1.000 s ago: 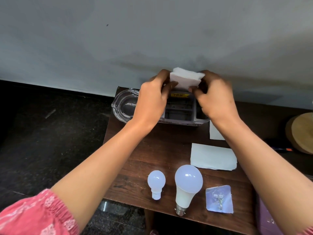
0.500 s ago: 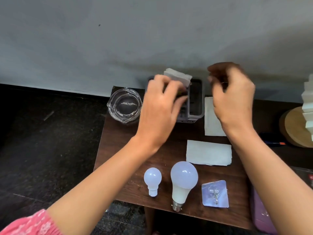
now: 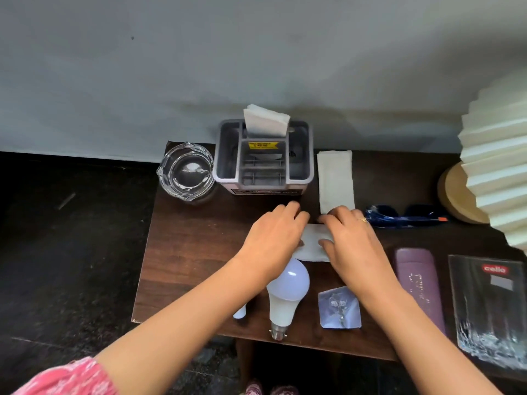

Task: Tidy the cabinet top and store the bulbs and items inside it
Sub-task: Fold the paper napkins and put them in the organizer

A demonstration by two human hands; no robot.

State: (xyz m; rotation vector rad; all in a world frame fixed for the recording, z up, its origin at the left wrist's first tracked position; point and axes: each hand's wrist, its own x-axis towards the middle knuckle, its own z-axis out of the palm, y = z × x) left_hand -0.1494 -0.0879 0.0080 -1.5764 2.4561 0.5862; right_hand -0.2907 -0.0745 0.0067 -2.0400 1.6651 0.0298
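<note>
Two bulbs lie low in the frame: a small bulb (image 3: 239, 312) mostly hidden under our left forearm, and a large bulb (image 3: 286, 292) just right of it. At centre, our left hand (image 3: 273, 240) and right hand (image 3: 350, 246) rest flat, fingers spread, on a paper napkin (image 3: 313, 243) on the cabinet top (image 3: 194, 246); neither grips it. We judge napkin-tidying is in hand. Next we would pinch and fold it, then lift it to the organizer (image 3: 263, 158) at upper centre.

One head-worn camera looks steeply down, close over the wooden cabinet top (image 3: 199, 252), facing the wall (image 3: 256, 52).
</note>
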